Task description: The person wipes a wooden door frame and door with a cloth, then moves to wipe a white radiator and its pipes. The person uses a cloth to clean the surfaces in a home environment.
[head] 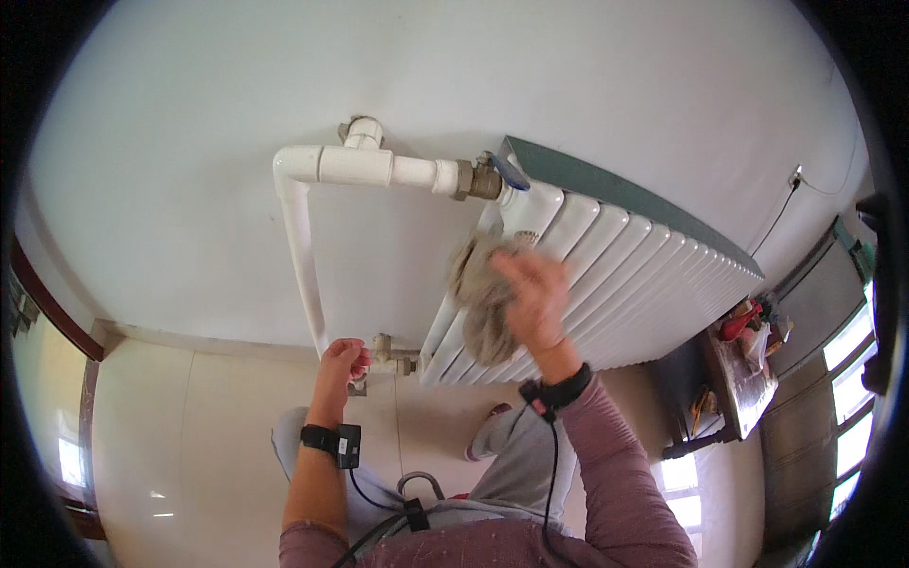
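Observation:
My right hand (536,295) grips a grey-brown cloth (486,298), blurred as if in motion, at the near end of a white panelled radiator (618,284). The cloth hangs down to the left of my fingers and hides part of the radiator's end. My left hand (346,356) has its fingers curled, close to the lower end of a white pipe (302,248) and left of the lower pipe fitting (383,351); whether it touches the pipe I cannot tell. Above the cloth, a brass valve with a blue handle (510,172) joins the upper pipe to the radiator.
A dark green strip (625,192) runs along the radiator's top by the wall. At right stands a wooden table (753,397) with a red item and bags on it. A cord hangs from a wall socket (797,174). A curved metal bar (422,477) is near my legs. The floor is tiled.

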